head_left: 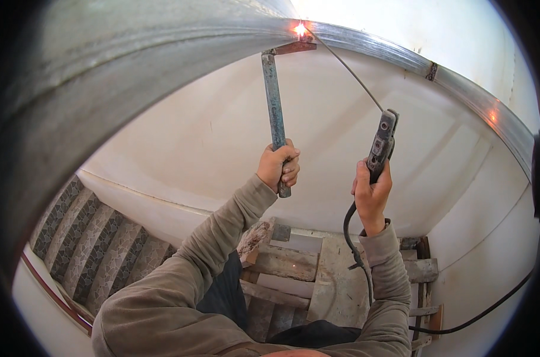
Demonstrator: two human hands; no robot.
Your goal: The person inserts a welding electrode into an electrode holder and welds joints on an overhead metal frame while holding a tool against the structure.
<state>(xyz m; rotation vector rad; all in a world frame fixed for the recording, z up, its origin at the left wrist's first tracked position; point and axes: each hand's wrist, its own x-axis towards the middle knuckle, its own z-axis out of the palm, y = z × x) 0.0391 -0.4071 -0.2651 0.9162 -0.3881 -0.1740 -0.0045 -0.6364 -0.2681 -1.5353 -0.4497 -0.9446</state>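
Observation:
My left hand (280,166) is closed round the lower handle of a chipping hammer (274,98), a flat blue-grey bar with a rusty, pointed head. That head reaches up to just below a shiny metal beam (365,46), beside a bright glow (300,28); whether it touches the beam I cannot tell. In my right hand (372,193) is a dark, worn welding electrode holder (382,143), gripped at its lower end. A thin welding rod (347,68) runs from its jaws up to the left, its tip at the glowing spot on the beam. A black cable (348,229) hangs from the holder.
Below me are rough wooden planks (282,262) and a wide board (338,279) of a platform. Tiled stairs (103,250) descend at the left. Pale walls (341,143) stand ahead and at the right. Another black cable stretch (478,321) runs along the lower right. The beam bears a dark joint (432,71).

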